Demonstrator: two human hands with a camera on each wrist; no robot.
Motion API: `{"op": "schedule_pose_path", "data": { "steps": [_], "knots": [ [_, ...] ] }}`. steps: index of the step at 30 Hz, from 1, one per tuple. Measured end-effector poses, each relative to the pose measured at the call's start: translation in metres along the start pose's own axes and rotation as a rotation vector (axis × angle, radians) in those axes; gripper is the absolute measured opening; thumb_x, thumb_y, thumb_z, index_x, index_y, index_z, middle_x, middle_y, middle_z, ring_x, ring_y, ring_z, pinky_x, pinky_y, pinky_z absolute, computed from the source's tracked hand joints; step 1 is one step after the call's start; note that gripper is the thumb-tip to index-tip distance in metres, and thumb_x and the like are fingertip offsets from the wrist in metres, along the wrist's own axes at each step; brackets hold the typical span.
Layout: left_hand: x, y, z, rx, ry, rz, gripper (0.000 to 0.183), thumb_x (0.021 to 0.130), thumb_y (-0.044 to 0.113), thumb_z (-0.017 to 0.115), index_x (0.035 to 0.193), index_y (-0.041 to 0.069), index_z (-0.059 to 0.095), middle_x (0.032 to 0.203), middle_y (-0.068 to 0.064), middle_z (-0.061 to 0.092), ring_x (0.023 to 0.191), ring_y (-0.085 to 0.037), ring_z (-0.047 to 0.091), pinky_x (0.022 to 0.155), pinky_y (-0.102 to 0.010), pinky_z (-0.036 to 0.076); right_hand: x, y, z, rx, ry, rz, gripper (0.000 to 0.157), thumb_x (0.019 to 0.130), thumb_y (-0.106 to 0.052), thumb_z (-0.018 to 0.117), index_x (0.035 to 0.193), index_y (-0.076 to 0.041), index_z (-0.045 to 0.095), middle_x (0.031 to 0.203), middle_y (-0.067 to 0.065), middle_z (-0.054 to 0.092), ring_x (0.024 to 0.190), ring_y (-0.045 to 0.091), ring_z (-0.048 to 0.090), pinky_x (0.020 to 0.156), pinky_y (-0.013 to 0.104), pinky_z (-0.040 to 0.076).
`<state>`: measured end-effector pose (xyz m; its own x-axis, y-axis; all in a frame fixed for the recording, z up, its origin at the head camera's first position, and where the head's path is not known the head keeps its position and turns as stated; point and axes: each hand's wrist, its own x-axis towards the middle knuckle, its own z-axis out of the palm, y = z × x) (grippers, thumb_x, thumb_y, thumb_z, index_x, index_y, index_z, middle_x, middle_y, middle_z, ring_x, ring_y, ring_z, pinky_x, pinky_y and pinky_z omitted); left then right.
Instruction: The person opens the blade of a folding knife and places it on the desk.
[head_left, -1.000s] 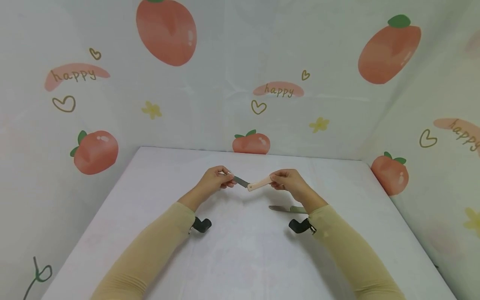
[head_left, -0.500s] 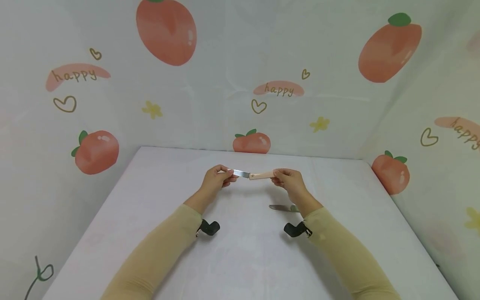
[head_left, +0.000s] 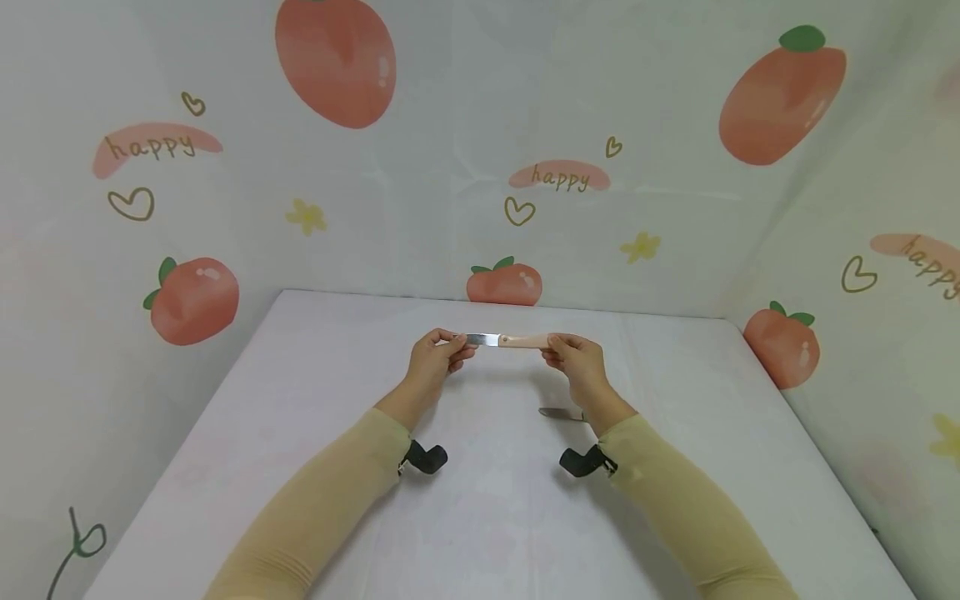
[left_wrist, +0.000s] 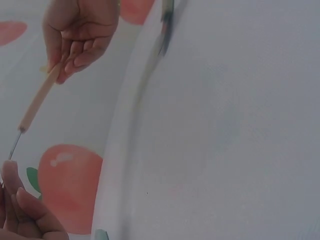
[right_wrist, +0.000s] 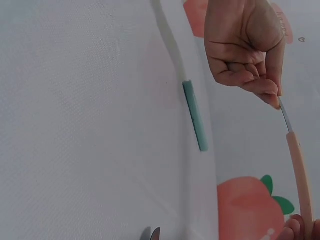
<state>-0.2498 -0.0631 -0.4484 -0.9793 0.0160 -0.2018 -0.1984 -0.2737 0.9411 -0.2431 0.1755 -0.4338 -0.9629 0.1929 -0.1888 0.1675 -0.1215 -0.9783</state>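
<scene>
In the head view a folding knife [head_left: 522, 341] is held level above the table, its short silver blade [head_left: 483, 340] pointing left from a pale pink handle. My left hand [head_left: 433, 363] pinches the blade between thumb and fingers, covering its tip. The end of the handle is pinched by my right hand [head_left: 587, 367]. Blade and handle lie nearly in one line. A second knife [head_left: 561, 414] rests on the table just below my right hand, its handle hidden behind the wrist. The right wrist view also shows a teal handle-like piece [right_wrist: 195, 116] on the table.
The white table [head_left: 487, 517] has its back edge against a white cloth wall [head_left: 420, 217] printed with fruit, hearts and words. Black camera mounts [head_left: 426, 457] hang from both wrists, over the tabletop.
The folding knife has gone from bent at its joint to nearly straight and has been raised slightly. Both forearms have drawn inward, and the right wrist now hides more of the second knife.
</scene>
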Motion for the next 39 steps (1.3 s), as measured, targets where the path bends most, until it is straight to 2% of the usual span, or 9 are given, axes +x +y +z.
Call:
{"op": "schedule_pose_path", "data": {
  "steps": [6, 13, 21, 27, 39],
  "knots": [
    [0.000, -0.001, -0.001, 0.006, -0.001, -0.016, 0.016, 0.099, 0.015, 0.065, 0.094, 0.007, 0.052, 0.083, -0.003, 0.075, 0.071, -0.007, 0.070, 0.063, -0.019, 0.049, 0.000, 0.000, -0.002, -0.009, -0.011, 0.016, 0.032, 0.101, -0.013, 0.062, 0.122, 0.010, 0.061, 0.081, 0.002, 0.069, 0.072, 0.008, 0.067, 0.072, 0.020, 0.056],
    [0.000, -0.001, -0.005, 0.075, -0.037, -0.026, 0.016, 0.099, 0.017, 0.065, 0.096, 0.006, 0.054, 0.089, -0.005, 0.076, 0.072, -0.007, 0.070, 0.065, -0.019, 0.050, 0.003, 0.002, -0.011, -0.070, -0.088, 0.018, 0.030, 0.101, -0.013, 0.062, 0.121, 0.010, 0.061, 0.086, 0.004, 0.070, 0.076, 0.011, 0.067, 0.077, 0.023, 0.056],
    [0.002, -0.002, -0.014, 0.166, -0.104, -0.042, 0.016, 0.101, 0.017, 0.063, 0.098, 0.005, 0.054, 0.089, -0.005, 0.075, 0.074, -0.007, 0.071, 0.065, -0.019, 0.050, 0.003, 0.004, -0.023, -0.172, -0.202, 0.016, 0.031, 0.100, -0.014, 0.063, 0.119, 0.010, 0.061, 0.091, 0.005, 0.071, 0.082, 0.013, 0.067, 0.078, 0.025, 0.056],
    [0.001, -0.003, -0.021, 0.209, -0.165, -0.084, 0.017, 0.100, 0.017, 0.065, 0.099, 0.004, 0.054, 0.090, -0.006, 0.076, 0.074, -0.007, 0.071, 0.066, -0.019, 0.050, 0.006, 0.007, -0.031, -0.239, -0.289, -0.006, 0.029, 0.100, -0.013, 0.062, 0.117, 0.011, 0.061, 0.089, 0.005, 0.072, 0.082, 0.013, 0.067, 0.077, 0.026, 0.056],
    [0.002, 0.001, -0.030, 0.337, -0.268, -0.124, 0.017, 0.098, 0.016, 0.066, 0.103, 0.002, 0.060, 0.091, -0.006, 0.076, 0.075, -0.009, 0.070, 0.068, -0.019, 0.052, 0.009, 0.005, -0.043, -0.402, -0.393, -0.033, 0.027, 0.099, -0.013, 0.065, 0.111, 0.011, 0.065, 0.091, 0.008, 0.073, 0.082, 0.014, 0.067, 0.075, 0.025, 0.056]
  ]
}}
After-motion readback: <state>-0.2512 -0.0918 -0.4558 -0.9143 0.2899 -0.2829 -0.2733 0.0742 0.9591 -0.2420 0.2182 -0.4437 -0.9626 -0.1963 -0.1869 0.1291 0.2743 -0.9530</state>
